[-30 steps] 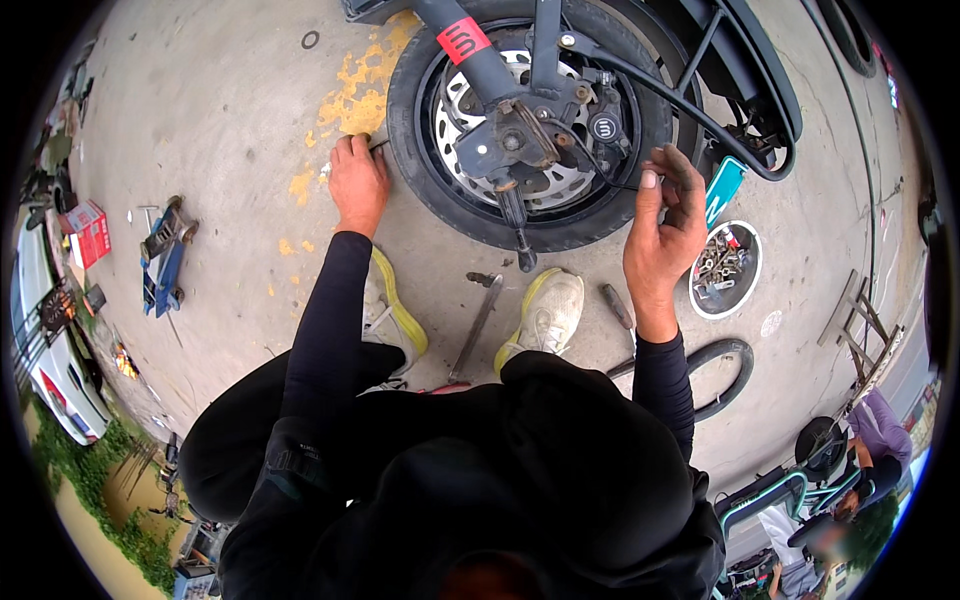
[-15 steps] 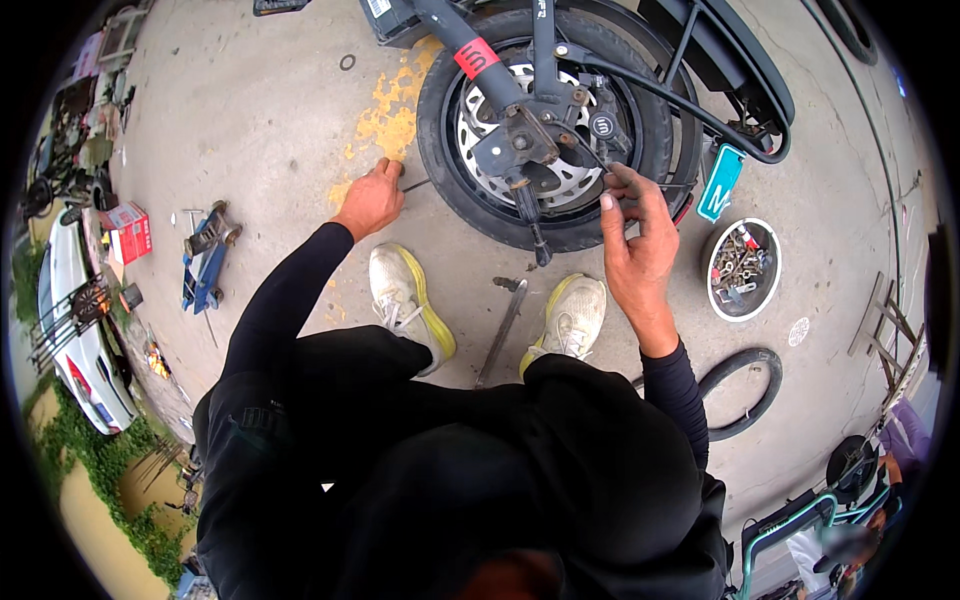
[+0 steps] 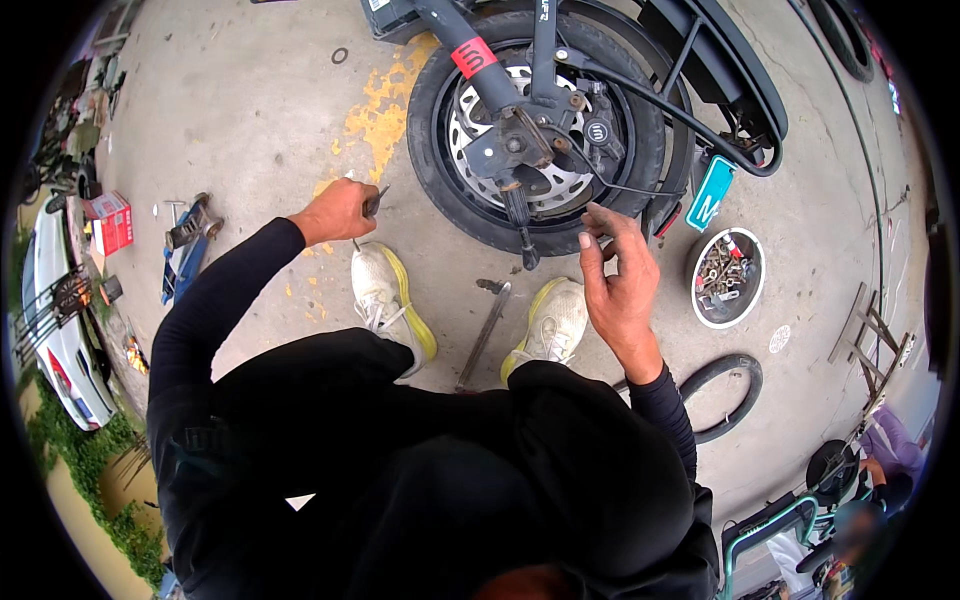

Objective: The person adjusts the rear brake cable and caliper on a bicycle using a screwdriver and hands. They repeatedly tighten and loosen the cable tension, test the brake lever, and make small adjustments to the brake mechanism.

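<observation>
Grips a thin dark tool (image 3: 373, 203) in the left hand (image 3: 338, 212), with fingers closed round it, left of the tyre (image 3: 425, 150) and apart from it, just beyond the left shoe (image 3: 380, 300). Holds the right hand (image 3: 622, 280) half open at the tyre's near right edge, with thumb and fingers spread and nothing visible between them; cannot tell whether touching the rubber or only close to it. Sits before the tyre, in the far middle of the scene, below the dark fork (image 3: 490, 82).

Could scrape or poke the tyre by swinging the tool rightward with its tip leading. Could jab the left shoe by letting the tool's lower end dip. Could pinch the right fingertips in case of a sudden turn of the tyre. Could slip on the bar (image 3: 485, 335) by shifting the right shoe (image 3: 552, 325) leftward. Could tip the bowl (image 3: 720, 318) and scatter its small metal parts (image 3: 725, 268) through a wide rightward sweep.
</observation>
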`<act>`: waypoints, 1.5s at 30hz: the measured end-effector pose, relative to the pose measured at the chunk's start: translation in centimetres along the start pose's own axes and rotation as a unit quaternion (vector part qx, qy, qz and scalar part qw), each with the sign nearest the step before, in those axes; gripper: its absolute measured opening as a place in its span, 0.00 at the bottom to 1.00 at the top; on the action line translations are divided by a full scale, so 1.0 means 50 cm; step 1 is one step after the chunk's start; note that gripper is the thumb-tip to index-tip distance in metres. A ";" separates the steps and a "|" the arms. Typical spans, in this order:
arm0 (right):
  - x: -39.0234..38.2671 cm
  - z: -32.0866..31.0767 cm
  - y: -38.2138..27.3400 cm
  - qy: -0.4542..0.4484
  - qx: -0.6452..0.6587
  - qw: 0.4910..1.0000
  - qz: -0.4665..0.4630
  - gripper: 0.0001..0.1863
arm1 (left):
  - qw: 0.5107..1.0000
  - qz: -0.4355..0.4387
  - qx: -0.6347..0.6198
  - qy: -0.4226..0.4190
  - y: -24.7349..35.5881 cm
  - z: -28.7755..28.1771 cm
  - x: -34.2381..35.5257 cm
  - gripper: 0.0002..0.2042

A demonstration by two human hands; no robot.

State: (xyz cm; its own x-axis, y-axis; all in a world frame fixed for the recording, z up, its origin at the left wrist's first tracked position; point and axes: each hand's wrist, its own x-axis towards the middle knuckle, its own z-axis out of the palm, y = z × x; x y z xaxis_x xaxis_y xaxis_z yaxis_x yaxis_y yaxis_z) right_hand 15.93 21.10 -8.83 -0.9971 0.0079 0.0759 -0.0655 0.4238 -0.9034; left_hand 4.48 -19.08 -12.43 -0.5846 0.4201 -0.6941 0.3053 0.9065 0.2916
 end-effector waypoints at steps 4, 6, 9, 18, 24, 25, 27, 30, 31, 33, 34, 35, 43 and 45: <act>0.008 -0.010 -0.083 -0.183 0.127 0.972 0.075 0.15 | 0.917 0.010 -0.395 -0.057 0.168 -0.136 -0.118 0.03; 0.030 -0.016 -0.120 -0.242 0.241 0.930 0.134 0.18 | 0.878 0.052 -0.473 -0.046 0.256 -0.205 -0.124 0.06; 0.067 -0.045 -0.158 -0.260 0.354 0.870 0.225 0.22 | 0.858 0.222 -0.462 0.007 0.338 -0.255 -0.067 0.08; 0.142 -0.189 -0.221 -0.071 -0.178 0.980 0.057 0.13 | 0.883 0.357 -0.296 0.079 0.425 -0.314 0.068 0.10; 0.226 -0.138 -0.208 -0.121 -0.496 0.823 -0.249 0.06 | 0.885 0.400 -0.165 0.171 0.386 -0.261 0.144 0.12; 0.237 -0.133 -0.194 -0.138 -0.502 0.812 -0.266 0.06 | 0.894 0.388 -0.157 0.158 0.380 -0.253 0.150 0.12; 0.253 -0.130 -0.176 -0.157 -0.509 0.801 -0.274 0.05 | 0.901 0.371 -0.157 0.161 0.377 -0.240 0.155 0.12; 0.262 -0.119 -0.172 -0.150 -0.507 0.795 -0.296 0.04 | 0.893 0.379 -0.155 0.187 0.373 -0.228 0.151 0.11; 0.264 -0.115 -0.177 -0.142 -0.504 0.795 -0.306 0.03 | 0.885 0.386 -0.158 0.208 0.369 -0.224 0.152 0.10; 0.266 -0.113 -0.190 -0.146 -0.503 0.794 -0.307 0.03 | 0.891 0.366 -0.161 0.214 0.369 -0.224 0.146 0.10; 0.268 -0.112 -0.194 -0.148 -0.504 0.791 -0.313 0.03 | 0.904 0.340 -0.162 0.200 0.372 -0.229 0.138 0.10; 0.270 -0.109 -0.196 -0.150 -0.505 0.788 -0.318 0.03 | 0.917 0.313 -0.163 0.186 0.375 -0.235 0.131 0.10; 0.290 -0.104 -0.217 -0.214 -0.520 0.738 -0.373 0.05 | 0.916 0.321 -0.133 0.201 0.367 -0.233 0.136 0.10; 0.295 -0.103 -0.213 -0.224 -0.520 0.730 -0.383 0.05 | 0.912 0.329 -0.127 0.208 0.368 -0.234 0.134 0.11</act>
State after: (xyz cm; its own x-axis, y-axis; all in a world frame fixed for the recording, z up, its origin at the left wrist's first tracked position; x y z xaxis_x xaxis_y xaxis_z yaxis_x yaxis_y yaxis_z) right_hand 2.11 21.35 4.09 -0.6118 -0.7903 0.0343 -0.7776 0.6088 0.1573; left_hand -2.61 0.89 -4.00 -0.5888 0.8081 -0.0198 0.5390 0.4108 0.7353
